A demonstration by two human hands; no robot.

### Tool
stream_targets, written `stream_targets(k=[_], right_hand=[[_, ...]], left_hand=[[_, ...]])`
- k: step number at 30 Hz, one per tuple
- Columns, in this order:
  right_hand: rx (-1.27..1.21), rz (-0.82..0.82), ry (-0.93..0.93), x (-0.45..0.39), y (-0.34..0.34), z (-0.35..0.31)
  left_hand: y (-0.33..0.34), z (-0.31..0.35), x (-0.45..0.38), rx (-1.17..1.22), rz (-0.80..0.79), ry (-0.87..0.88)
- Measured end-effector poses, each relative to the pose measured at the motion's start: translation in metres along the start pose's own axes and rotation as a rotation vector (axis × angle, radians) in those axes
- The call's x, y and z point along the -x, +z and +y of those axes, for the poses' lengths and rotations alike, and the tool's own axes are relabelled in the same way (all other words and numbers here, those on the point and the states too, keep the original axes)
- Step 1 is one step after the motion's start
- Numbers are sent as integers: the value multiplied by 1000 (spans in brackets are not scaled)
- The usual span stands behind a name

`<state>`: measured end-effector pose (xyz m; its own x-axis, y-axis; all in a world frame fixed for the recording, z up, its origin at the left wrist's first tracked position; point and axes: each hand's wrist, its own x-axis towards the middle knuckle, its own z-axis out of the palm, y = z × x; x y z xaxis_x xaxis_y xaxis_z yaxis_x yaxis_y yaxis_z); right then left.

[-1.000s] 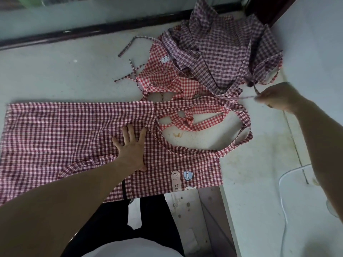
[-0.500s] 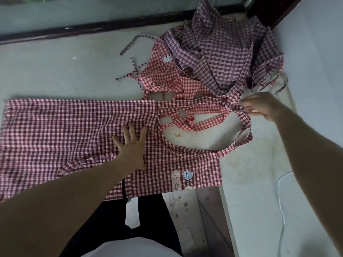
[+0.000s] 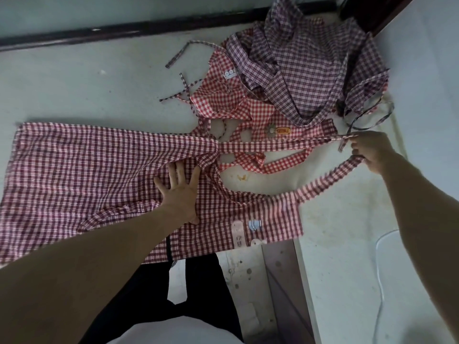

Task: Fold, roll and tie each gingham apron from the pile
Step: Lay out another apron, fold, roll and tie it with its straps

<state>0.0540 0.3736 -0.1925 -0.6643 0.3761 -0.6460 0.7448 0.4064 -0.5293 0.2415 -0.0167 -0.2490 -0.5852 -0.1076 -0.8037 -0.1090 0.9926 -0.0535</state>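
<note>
A dark red gingham apron (image 3: 87,175) lies spread flat on the pale table (image 3: 74,78), its bib end toward the right. My left hand (image 3: 180,192) presses flat on its middle, fingers straight and spread. My right hand (image 3: 370,151) grips the apron's neck strap (image 3: 273,145) and holds it pulled taut to the right. Behind the strap lies a bright red gingham apron (image 3: 228,98) with an orange label. A purple gingham apron (image 3: 305,65) is crumpled on top of the pile at the back right.
Loose ties (image 3: 181,95) trail left from the pile. A dark window ledge (image 3: 124,33) runs along the back. A small orange stain (image 3: 242,178) marks the table inside the strap loop. The table's front edge ends by my legs, and a white cable (image 3: 380,269) curls at right.
My right hand moved from a thin tie near the pile down to the dark red apron's neck strap, took hold of it and stretched it rightward. My left hand stayed pressing.
</note>
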Motion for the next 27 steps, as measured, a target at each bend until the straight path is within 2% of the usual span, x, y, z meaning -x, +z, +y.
stream_targets(k=[2, 5, 7, 8, 10, 12, 13, 14, 16, 17, 18, 22, 24, 27], right_hand=[[-32, 87, 47, -5, 1, 4], [-9, -11, 172, -1, 9, 5], [207, -69, 158, 2, 11, 1], [348, -37, 127, 5, 13, -3], [546, 143, -13, 19, 25, -8], [547, 257, -450, 45, 54, -11], [499, 226, -693, 60, 73, -11], [459, 105, -872, 78, 96, -10], [496, -235, -993, 111, 144, -4], [542, -349, -1003, 125, 170, -1], [590, -390, -1015, 136, 197, 2], [887, -375, -958, 147, 266, 3], [1024, -360, -974, 139, 270, 2], [1044, -296, -976, 126, 258, 8]], left_hand=[[-1, 0, 0, -4, -4, -1], [-2, 1, 1, -3, 3, 1], [-1, 0, 1, -1, 8, 0], [-1, 0, 2, -2, 9, 0], [-1, 0, 1, -9, 14, 2], [0, 1, 1, -14, 22, 9], [0, 1, 1, -18, 30, 14], [0, 0, 1, -18, 33, 19], [2, -1, 2, -14, 48, 37], [3, -2, 2, -8, 62, 49], [3, -3, 2, 2, 72, 62], [6, -7, 4, 39, 114, 95], [10, -13, 5, 41, 150, 136], [21, -23, 6, 39, 199, 199]])
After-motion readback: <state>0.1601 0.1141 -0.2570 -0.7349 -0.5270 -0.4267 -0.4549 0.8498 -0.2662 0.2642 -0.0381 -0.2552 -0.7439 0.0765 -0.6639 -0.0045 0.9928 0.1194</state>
